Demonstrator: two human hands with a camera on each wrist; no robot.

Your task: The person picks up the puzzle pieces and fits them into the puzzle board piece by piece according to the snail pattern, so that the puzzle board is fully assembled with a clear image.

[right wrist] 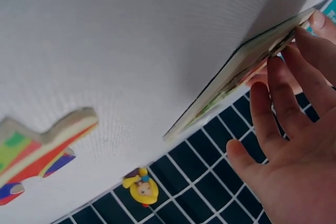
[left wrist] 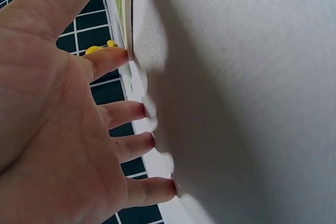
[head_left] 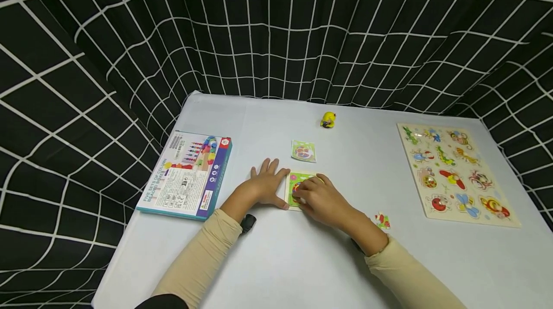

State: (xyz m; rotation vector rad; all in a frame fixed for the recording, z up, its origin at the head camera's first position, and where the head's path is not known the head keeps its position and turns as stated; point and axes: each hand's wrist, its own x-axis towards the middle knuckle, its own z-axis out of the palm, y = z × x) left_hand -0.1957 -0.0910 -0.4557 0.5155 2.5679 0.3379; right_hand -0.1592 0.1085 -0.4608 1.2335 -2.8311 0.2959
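Note:
A small jigsaw puzzle board (head_left: pixel 295 179) with a pale frame and a bright green picture lies between both hands. My left hand (head_left: pixel 265 186) spreads its fingers on the white table, with thumb and index finger touching the board's left side. Over the board, my right hand (head_left: pixel 321 201) curls its fingers and pinches a small puzzle piece (right wrist: pixel 282 44) at the board's surface; the hand hides most of that piece. To the right of this hand lies a loose puzzle piece (head_left: pixel 382 220), red, green and white, which looms large in the right wrist view.
Behind the board lies a small square picture card (head_left: pixel 304 151). Farther back stands a yellow toy figure (head_left: pixel 328 120). A beaded toy box (head_left: pixel 186 174) is at the left, a wooden insect puzzle (head_left: pixel 458 174) at the right. Black gridded cloth (head_left: pixel 268 35) surrounds the table.

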